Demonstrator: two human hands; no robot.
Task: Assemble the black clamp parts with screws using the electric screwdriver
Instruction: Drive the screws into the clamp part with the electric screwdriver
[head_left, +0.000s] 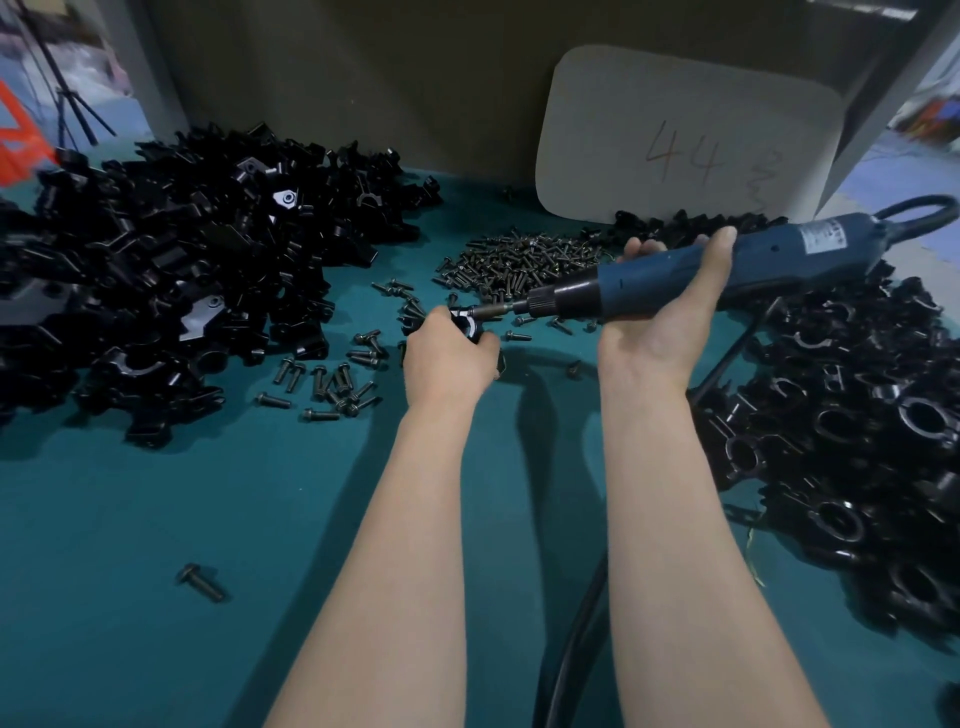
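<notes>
My left hand (447, 358) grips a black clamp part (467, 325) just above the green table, most of the part hidden by my fingers. My right hand (670, 306) holds the blue electric screwdriver (696, 270) nearly level, pointing left. Its bit (491, 310) touches the top of the clamp part. A heap of dark screws (519, 260) lies behind the clamp, and loose screws (332, 379) are scattered to the left of my left hand.
A big pile of black clamp parts (156, 291) fills the left side. Another pile of ring-shaped clamps (862, 441) covers the right. The screwdriver's black cable (571, 649) runs along the green table (156, 519) between my arms. A cardboard card marked 44 (680, 140) leans at the back.
</notes>
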